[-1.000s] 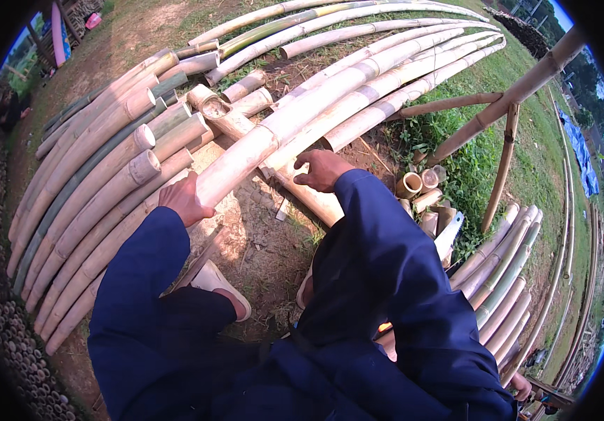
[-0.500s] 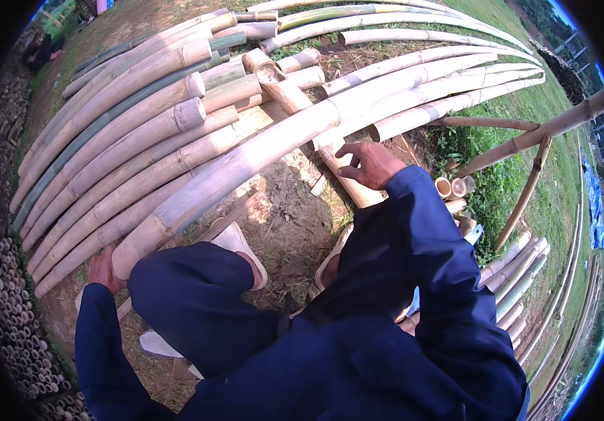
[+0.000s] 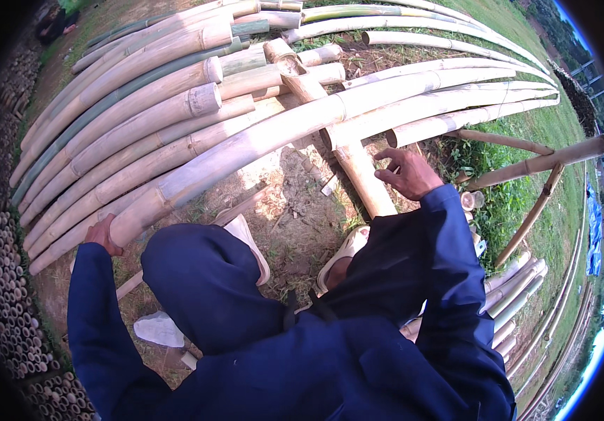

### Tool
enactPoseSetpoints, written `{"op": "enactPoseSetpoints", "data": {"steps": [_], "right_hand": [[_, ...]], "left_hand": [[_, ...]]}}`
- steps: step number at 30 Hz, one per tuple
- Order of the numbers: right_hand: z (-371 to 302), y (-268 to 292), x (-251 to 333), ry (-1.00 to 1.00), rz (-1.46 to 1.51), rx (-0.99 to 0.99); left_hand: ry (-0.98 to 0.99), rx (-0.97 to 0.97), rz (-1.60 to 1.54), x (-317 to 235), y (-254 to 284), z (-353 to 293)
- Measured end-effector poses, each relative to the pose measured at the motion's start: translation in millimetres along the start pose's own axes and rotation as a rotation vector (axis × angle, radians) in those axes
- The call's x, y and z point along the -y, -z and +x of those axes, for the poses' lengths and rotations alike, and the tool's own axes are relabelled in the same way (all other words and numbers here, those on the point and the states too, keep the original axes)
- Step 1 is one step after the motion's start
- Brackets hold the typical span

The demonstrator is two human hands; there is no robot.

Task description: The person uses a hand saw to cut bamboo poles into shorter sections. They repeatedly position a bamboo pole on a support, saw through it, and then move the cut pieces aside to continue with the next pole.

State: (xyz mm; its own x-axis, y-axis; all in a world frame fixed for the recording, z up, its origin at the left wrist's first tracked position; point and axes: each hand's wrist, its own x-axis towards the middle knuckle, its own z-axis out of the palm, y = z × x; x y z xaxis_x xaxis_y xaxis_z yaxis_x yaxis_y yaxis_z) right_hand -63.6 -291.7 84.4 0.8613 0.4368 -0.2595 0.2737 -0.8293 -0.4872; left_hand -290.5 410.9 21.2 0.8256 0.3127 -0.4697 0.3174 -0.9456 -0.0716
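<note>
A long pale bamboo pole runs slantwise in front of me, from low left to upper right. At its near left end, my left hand is closed around the rim, partly hidden by the pole. The pole lies across a shorter, thick bamboo piece, which has a cut-out near its far end. Over the ground just right of that crosspiece hovers my right hand. Its fingers are bent and apart, holding nothing, and it does not touch the pole.
Several bamboo poles lie stacked at left, with more poles at upper right. A bamboo frame stands at right. Short bamboo lengths lie behind my right arm. Cut bamboo ends are piled far left. A white stone-like lump sits by my left leg.
The view has shifted slightly. My right hand has moved to the right, away from the crosspiece. My left hand stays on the pole's near end.
</note>
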Motion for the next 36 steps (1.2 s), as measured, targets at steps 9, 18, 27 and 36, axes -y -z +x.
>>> {"op": "enactPoseSetpoints", "data": {"steps": [9, 18, 27, 36], "right_hand": [[-14.4, 9.5, -0.8, -0.077, 0.058, -0.005], [-24.6, 13.1, 7.7, -0.149, 0.027, 0.005], [-31.3, 6.7, 2.2, -0.043, 0.086, -0.055], [-38.3, 4.2, -13.0, -0.182, -0.023, -0.020]], "left_hand": [[0.025, 0.056, 0.139, 7.2, -14.3, 59.0], [-0.064, -0.328, 0.174, -82.9, 38.2, 131.4], [-0.558, -0.439, -0.073, -382.6, 52.2, 184.1], [-0.373, -0.153, -0.125, -426.4, 55.5, 195.8]]}}
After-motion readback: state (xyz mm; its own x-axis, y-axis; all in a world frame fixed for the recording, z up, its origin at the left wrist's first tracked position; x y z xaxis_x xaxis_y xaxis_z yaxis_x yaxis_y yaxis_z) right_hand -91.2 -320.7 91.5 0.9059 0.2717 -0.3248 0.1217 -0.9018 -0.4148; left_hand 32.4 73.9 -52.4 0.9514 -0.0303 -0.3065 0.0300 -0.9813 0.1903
